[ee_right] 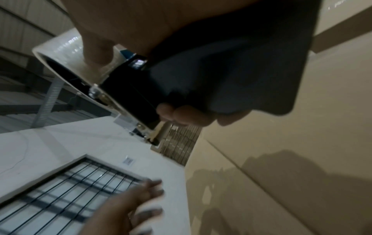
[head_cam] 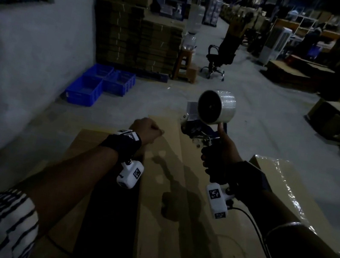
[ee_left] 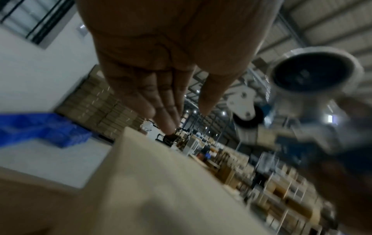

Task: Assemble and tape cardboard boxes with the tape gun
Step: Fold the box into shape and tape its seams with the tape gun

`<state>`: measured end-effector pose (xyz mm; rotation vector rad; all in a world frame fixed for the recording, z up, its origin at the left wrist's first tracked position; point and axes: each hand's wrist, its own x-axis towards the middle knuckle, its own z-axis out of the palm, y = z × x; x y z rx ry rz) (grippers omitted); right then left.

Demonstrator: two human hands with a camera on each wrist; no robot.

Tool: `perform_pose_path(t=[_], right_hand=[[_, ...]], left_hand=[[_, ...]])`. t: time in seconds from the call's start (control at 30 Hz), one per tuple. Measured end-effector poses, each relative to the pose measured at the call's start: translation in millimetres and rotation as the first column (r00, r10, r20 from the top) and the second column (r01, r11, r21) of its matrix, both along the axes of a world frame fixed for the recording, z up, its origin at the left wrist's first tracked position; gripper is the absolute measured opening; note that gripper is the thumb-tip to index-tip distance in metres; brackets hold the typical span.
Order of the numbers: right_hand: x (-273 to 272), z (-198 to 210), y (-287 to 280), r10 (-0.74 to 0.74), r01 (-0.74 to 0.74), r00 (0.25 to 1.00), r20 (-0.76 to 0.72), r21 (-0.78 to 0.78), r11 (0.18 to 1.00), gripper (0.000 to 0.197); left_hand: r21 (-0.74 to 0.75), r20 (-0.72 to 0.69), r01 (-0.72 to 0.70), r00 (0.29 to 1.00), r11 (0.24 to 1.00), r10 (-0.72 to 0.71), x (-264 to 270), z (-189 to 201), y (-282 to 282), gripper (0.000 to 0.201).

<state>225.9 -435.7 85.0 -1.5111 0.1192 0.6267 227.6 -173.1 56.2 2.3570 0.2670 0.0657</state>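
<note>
The right hand [head_cam: 223, 151] grips the tape gun [head_cam: 209, 117], raised at 1 o'clock; the left hand [head_cam: 145, 130], fingers straight, empty, hovers over the cardboard box [head_cam: 162, 195] below. 1 flap looks open; taping may misalign.

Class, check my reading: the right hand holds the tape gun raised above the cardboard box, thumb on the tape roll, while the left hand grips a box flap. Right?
One error: the left hand grips nothing. The left wrist view shows its fingers straight, off the cardboard box. The right hand does hold the tape gun raised.
</note>
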Motion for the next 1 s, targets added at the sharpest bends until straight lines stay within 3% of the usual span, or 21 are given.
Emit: perform_pose_path(t=[0.13, 0.33, 0.5, 0.73, 0.9, 1.0], right_hand=[[28, 3, 6, -0.03, 0.03, 1.0, 0.002, 0.09, 0.996, 0.085], [58, 4, 18, -0.002, 0.011, 0.999, -0.045, 0.208, 0.978, 0.094], [74, 2, 30, -0.008, 0.02, 0.999, -0.049, 0.254, 0.967, 0.089], [88, -4, 46, -0.071, 0.072, 0.997, -0.014, 0.277, 0.958, 0.085], [92, -8, 54, -0.11, 0.116, 0.993, -0.038, 0.307, 0.945, 0.084], [93, -14, 59, -0.147, 0.148, 0.989, -0.026, 0.31, 0.939, 0.082]], left_hand=[[-0.249, 0.059, 0.045, 0.998, 0.967, -0.032, 51, 27, 0, 0.023], [-0.489, -0.062, 0.145, 0.978, 0.86, -0.2, 108, 42, 2, 0.025], [-0.617, -0.121, 0.195, 0.934, 0.762, -0.337, 134, 39, 6, 0.023], [-0.776, -0.12, 0.169, 0.906, 0.608, -0.405, 161, 24, 15, 0.03], [-0.807, -0.131, 0.13, 0.912, 0.576, -0.388, 180, 10, 21, 0.024], [-0.813, -0.21, 0.064, 0.895, 0.579, -0.393, 184, 3, 21, 0.028]])
